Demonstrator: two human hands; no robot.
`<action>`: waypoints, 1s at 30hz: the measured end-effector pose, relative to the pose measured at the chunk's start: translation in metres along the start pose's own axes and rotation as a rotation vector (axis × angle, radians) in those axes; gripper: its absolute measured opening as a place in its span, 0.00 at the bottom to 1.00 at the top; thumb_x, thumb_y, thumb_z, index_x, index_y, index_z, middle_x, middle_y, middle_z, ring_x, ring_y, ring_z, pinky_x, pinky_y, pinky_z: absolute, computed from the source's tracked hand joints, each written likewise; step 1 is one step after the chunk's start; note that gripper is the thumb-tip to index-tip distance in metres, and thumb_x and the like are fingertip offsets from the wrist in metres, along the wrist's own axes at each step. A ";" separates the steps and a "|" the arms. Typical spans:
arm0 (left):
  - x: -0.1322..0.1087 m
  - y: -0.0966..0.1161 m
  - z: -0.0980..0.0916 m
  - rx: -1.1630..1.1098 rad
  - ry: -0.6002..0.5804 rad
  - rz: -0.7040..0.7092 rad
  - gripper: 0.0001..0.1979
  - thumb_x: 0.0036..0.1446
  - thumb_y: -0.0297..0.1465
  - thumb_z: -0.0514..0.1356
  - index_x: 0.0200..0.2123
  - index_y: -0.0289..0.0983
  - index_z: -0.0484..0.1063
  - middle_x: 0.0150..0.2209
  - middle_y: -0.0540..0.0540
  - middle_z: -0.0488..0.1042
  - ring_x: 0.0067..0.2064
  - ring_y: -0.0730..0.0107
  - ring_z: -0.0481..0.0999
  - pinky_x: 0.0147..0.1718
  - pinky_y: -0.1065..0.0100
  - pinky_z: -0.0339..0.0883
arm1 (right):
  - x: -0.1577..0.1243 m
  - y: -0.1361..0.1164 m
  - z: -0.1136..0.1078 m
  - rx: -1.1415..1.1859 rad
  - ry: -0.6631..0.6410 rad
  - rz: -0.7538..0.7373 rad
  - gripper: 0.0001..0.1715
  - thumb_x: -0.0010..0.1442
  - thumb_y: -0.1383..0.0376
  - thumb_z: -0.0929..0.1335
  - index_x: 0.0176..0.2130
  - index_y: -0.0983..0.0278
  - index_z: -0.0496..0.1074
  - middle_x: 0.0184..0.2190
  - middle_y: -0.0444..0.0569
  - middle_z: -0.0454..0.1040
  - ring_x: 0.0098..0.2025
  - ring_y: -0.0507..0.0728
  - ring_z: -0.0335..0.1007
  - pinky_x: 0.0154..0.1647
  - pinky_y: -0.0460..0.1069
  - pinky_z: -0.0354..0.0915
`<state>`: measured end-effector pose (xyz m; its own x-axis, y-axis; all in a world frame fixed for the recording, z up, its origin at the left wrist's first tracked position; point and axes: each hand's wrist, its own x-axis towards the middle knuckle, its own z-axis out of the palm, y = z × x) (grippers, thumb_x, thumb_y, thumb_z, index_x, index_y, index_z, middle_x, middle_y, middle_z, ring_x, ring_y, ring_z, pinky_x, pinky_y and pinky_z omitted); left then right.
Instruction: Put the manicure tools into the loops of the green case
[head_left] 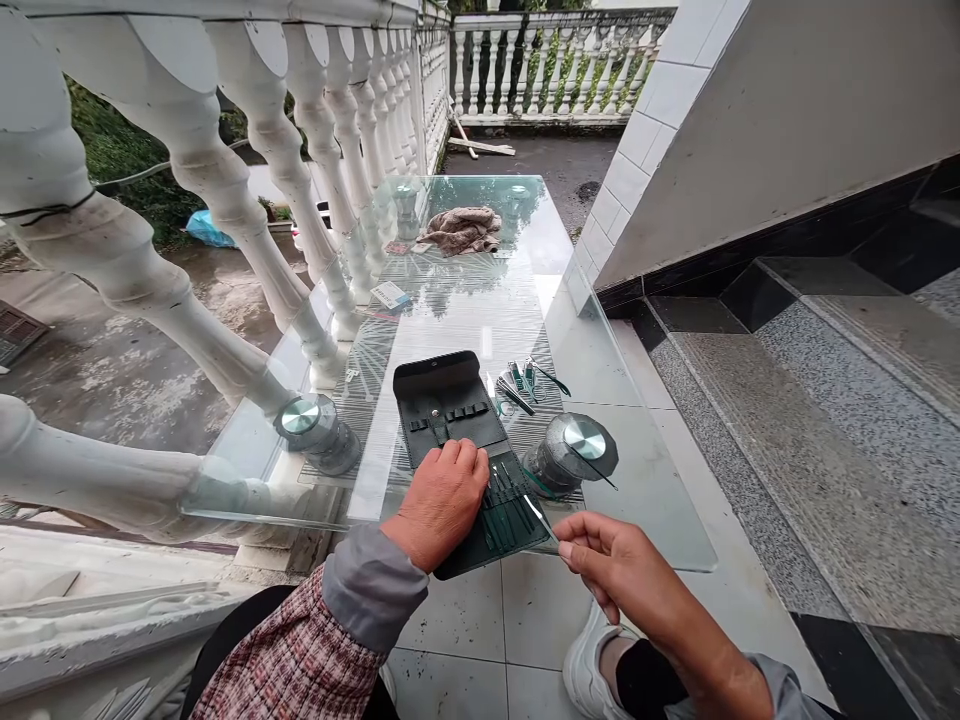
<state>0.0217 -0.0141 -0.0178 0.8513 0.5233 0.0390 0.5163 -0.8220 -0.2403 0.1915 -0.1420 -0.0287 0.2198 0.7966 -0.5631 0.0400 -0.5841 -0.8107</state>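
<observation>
A dark green manicure case (454, 442) lies unfolded on the glass table, its near end at the table's front edge. Several slim metal tools (501, 485) sit under the loops of its near right part. My left hand (442, 500) rests on the case with fingers curled over its middle, hiding part of it. Between thumb and fingertips, my right hand (619, 565) pinches a slim metal manicure tool (541, 518) with a pale tip, which lies across the case's right edge; its exact kind is unclear. Beyond the case are nail clippers (523, 378) and other small green-handled tools.
The glass table (660, 520) stands on round pillar legs (574, 455). Farther back lie a crumpled brown cloth (463, 230) and a small card packet (390, 295). One thin dark tool (592, 467) is near the right leg. White balusters (255, 170) border the left; stairs (787, 370) rise at right.
</observation>
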 end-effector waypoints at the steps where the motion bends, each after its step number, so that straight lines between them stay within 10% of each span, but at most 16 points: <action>1: 0.000 0.000 0.000 0.003 -0.002 0.001 0.14 0.58 0.23 0.49 0.48 0.32 0.63 0.39 0.41 0.66 0.37 0.63 0.65 0.31 0.64 0.60 | 0.001 0.001 0.001 -0.006 0.007 -0.006 0.16 0.46 0.57 0.65 0.34 0.65 0.67 0.18 0.36 0.59 0.14 0.45 0.51 0.09 0.42 0.51; 11: 0.000 0.000 -0.002 -0.002 -0.016 0.000 0.15 0.60 0.24 0.48 0.49 0.31 0.64 0.39 0.41 0.66 0.38 0.62 0.66 0.30 0.65 0.60 | 0.000 0.003 0.008 -0.474 0.197 -0.465 0.12 0.56 0.61 0.63 0.40 0.61 0.68 0.26 0.44 0.69 0.28 0.52 0.65 0.31 0.48 0.63; 30: -0.001 0.000 -0.001 -0.016 -0.005 0.004 0.15 0.60 0.25 0.49 0.50 0.31 0.63 0.39 0.41 0.66 0.37 0.62 0.66 0.30 0.64 0.59 | 0.007 -0.003 -0.004 -0.689 0.142 -0.560 0.05 0.54 0.69 0.65 0.30 0.60 0.62 0.26 0.40 0.66 0.28 0.50 0.62 0.30 0.46 0.60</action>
<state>0.0212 -0.0147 -0.0172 0.8526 0.5214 0.0333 0.5148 -0.8274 -0.2244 0.1971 -0.1357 -0.0295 0.1091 0.9927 -0.0521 0.7432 -0.1163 -0.6589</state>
